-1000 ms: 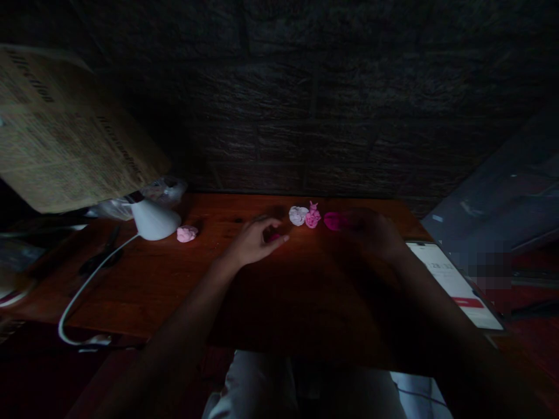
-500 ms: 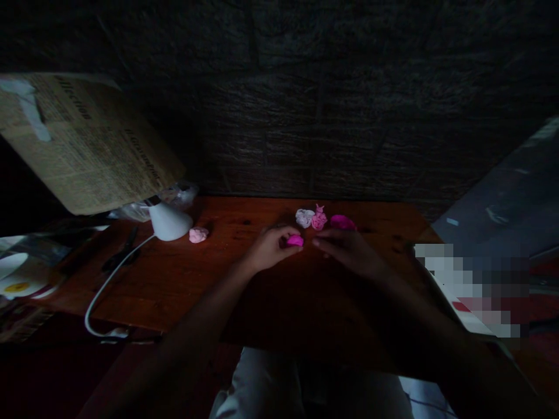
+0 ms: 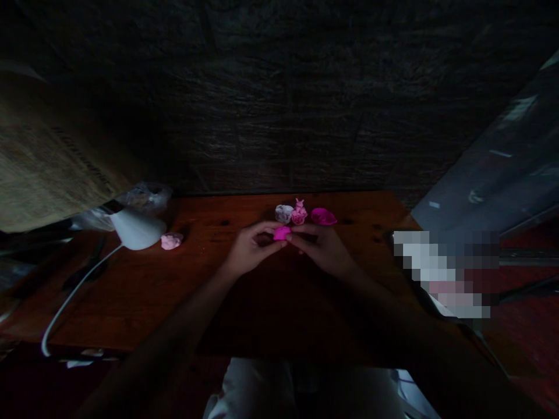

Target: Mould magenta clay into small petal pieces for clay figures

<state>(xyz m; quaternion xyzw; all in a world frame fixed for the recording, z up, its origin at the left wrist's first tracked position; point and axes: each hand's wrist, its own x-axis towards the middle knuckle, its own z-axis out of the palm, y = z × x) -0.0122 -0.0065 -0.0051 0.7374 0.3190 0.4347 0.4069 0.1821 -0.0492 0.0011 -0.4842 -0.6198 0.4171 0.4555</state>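
Observation:
A small piece of bright pink modelling clay (image 3: 282, 233) is pinched between the fingertips of both hands, just above the wooden table. My left hand (image 3: 250, 249) grips its left side with thumb and forefinger. On the right side, my right hand (image 3: 325, 247) touches it with thumb and fingers closed together. Right behind the hands lie a whitish crumpled piece (image 3: 283, 213), a pink figure with two ear-like points (image 3: 299, 213) and a magenta lump (image 3: 324, 216). Farther left sits a pale pink lump (image 3: 171, 240).
A white lamp base (image 3: 138, 228) with a cable stands at the left, beneath a paper-covered shade (image 3: 52, 157). Behind it lies a clear plastic bag (image 3: 151, 196). A dark wall closes off the table (image 3: 187, 291) at the back. A blurred-out object (image 3: 437, 273) is on the right.
My right hand has come in to the left and now meets the pink clay held by my left hand. The whole view has shifted a little to the right.

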